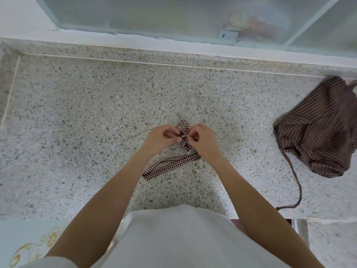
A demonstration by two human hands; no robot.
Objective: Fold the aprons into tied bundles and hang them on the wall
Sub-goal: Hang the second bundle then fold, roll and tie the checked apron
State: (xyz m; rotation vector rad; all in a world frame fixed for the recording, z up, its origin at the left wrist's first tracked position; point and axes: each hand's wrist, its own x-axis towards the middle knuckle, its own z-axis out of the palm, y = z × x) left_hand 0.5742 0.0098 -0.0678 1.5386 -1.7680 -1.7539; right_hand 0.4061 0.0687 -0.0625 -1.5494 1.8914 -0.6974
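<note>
Both hands are pinching the strings at the knot on the checked apron bundle [184,136], lying mid-countertop [96,113] — left hand [160,139] and right hand [204,141] each gripping a strand. The knot could be slipping loose if tension drops — the bundle unrolling. The striped apron [318,128] is lying crumpled at right; no containers showing.

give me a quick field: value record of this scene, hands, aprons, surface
surface: speckled stone counter
checked apron: folded into a small bundle, centre of the counter
checked strap: looped flat on the counter, nearer the person than the bundle
left hand: pinches the bundle's tie
right hand: pinches the tie from the other side
striped apron: loose heap at the right, not folded
striped apron cord: trails toward the counter's near edge
stage: tying the first bundle; nothing hung yet
</note>
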